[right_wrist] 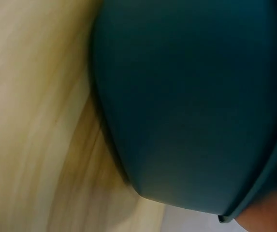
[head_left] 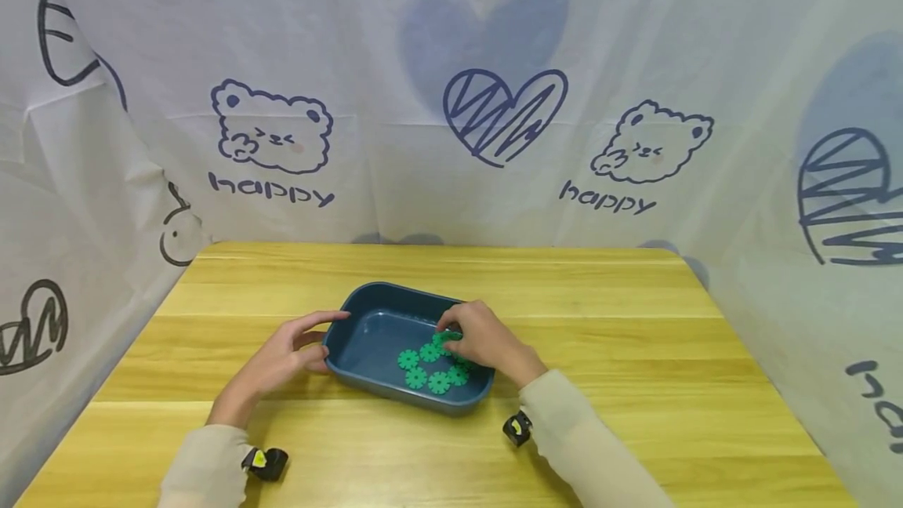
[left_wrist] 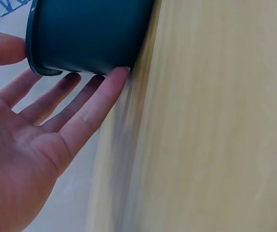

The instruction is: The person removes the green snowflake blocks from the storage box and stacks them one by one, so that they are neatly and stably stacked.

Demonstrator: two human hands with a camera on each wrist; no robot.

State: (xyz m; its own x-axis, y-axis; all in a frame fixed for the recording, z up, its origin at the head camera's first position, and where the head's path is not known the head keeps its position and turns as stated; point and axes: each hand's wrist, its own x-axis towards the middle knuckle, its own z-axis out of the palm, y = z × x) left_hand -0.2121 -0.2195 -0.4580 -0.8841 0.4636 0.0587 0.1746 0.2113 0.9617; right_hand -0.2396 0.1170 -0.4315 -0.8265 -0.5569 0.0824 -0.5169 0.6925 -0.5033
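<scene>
Green disc seemingly in right hand.

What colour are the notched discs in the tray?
Green; the notched discs show best in the head view.

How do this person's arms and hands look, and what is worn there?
Cream sleeves cover both arms to near the wrists. The left hand and right hand are gloveless. At each wrist sits a small black device with a yellow marking.
</scene>
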